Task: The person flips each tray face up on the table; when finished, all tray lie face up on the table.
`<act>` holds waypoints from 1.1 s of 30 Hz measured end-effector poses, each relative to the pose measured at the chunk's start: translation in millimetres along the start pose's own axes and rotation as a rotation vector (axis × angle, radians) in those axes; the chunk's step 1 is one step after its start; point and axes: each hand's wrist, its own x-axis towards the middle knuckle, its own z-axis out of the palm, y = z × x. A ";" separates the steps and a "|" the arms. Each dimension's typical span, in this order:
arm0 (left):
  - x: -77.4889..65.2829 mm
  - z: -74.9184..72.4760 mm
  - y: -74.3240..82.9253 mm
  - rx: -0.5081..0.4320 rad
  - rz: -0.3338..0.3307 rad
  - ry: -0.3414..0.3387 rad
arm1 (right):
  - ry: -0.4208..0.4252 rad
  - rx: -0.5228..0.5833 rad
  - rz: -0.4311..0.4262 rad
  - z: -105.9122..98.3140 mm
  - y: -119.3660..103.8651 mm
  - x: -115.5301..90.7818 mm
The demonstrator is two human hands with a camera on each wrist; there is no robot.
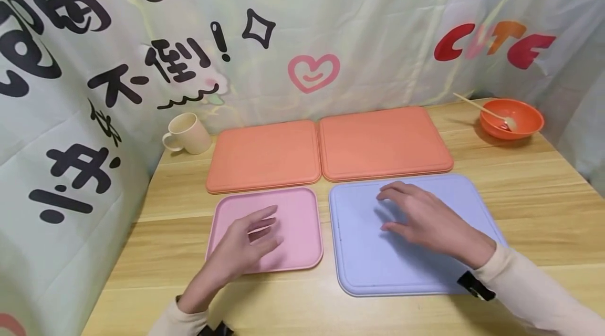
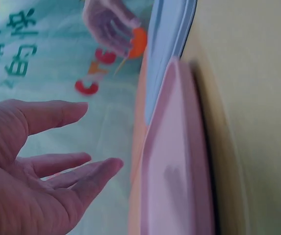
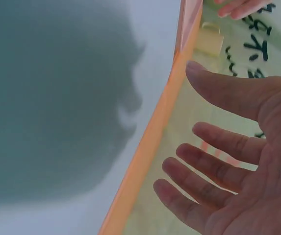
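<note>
My left hand (image 1: 243,247) hovers over the pink tray (image 1: 298,231), its fingers spread and relaxed with nothing between them. In the left wrist view, a gap shows between those fingers (image 2: 76,183) and the tray's raised rim. Over the blue board (image 1: 364,268) floats my right hand (image 1: 425,218), thumb apart from loosely bent fingers, holding nothing. Its shadow falls on the blue surface, also seen in the right wrist view. Behind these lie two orange boards, the left one (image 1: 264,155) and the right one (image 1: 385,142), side by side.
A beige mug (image 1: 189,134) stands at the back left of the wooden table (image 1: 543,210). At the back right sits an orange bowl (image 1: 527,110) with a light-handled spoon (image 1: 482,107) leaning in it. A printed curtain (image 1: 378,37) hangs behind and along the left.
</note>
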 end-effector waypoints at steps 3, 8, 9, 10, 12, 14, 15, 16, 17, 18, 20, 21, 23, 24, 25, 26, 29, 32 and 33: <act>11.0 17.9 3.3 -0.038 0.003 -0.055 | 0.029 -0.014 0.049 -6.8 12.2 -11.7; 24.1 43.6 9.1 -0.143 -0.079 -0.130 | 0.047 -0.031 0.142 -11.3 29.6 -29.7; 26.7 48.2 10.2 -0.174 -0.098 -0.141 | 0.048 -0.030 0.166 -11.8 32.6 -32.7; 29.2 52.7 11.4 -0.196 -0.116 -0.150 | 0.046 -0.032 0.192 -12.4 35.5 -35.4; 34.1 60.9 13.9 -0.235 -0.146 -0.164 | 0.035 -0.029 0.253 -13.2 41.0 -40.1; 38.0 67.6 15.4 -0.252 -0.177 -0.162 | 0.014 -0.028 0.317 -13.2 46.8 -44.2; 39.9 70.6 16.1 -0.262 -0.190 -0.162 | 0.000 -0.030 0.351 -13.3 49.6 -46.1; 41.4 73.3 16.9 -0.261 -0.201 -0.163 | -0.014 -0.034 0.383 -13.6 52.5 -48.1; 42.9 76.0 17.7 -0.270 -0.212 -0.172 | -0.028 -0.033 0.415 -14.0 55.5 -50.2; 44.4 78.5 18.2 -0.281 -0.223 -0.184 | -0.040 -0.033 0.445 -14.4 58.7 -52.4; 46.9 83.7 19.2 -0.315 -0.240 -0.216 | -0.057 -0.034 0.494 -15.3 64.9 -57.4; 48.4 86.1 20.0 -0.334 -0.237 -0.233 | -0.073 -0.028 0.518 -15.8 68.0 -59.5; 51.1 90.2 21.2 -0.374 -0.237 -0.267 | -0.102 -0.001 0.559 -16.1 74.5 -63.3; 52.2 91.7 21.7 -0.388 -0.238 -0.276 | -0.118 0.013 0.579 -15.8 77.8 -64.8; 53.5 93.2 22.3 -0.398 -0.240 -0.278 | -0.131 0.027 0.594 -15.5 80.3 -66.1; 54.7 94.0 23.0 -0.401 -0.249 -0.275 | -0.140 0.037 0.608 -15.4 82.2 -67.0; 56.8 95.1 25.2 -0.410 -0.302 -0.229 | -0.145 0.055 0.641 -15.2 85.7 -68.2; 57.4 95.3 27.9 -0.416 -0.360 -0.171 | -0.119 0.060 0.667 -15.4 85.9 -68.9; 57.6 95.4 28.9 -0.420 -0.371 -0.158 | -0.112 0.071 0.681 -15.4 86.1 -69.2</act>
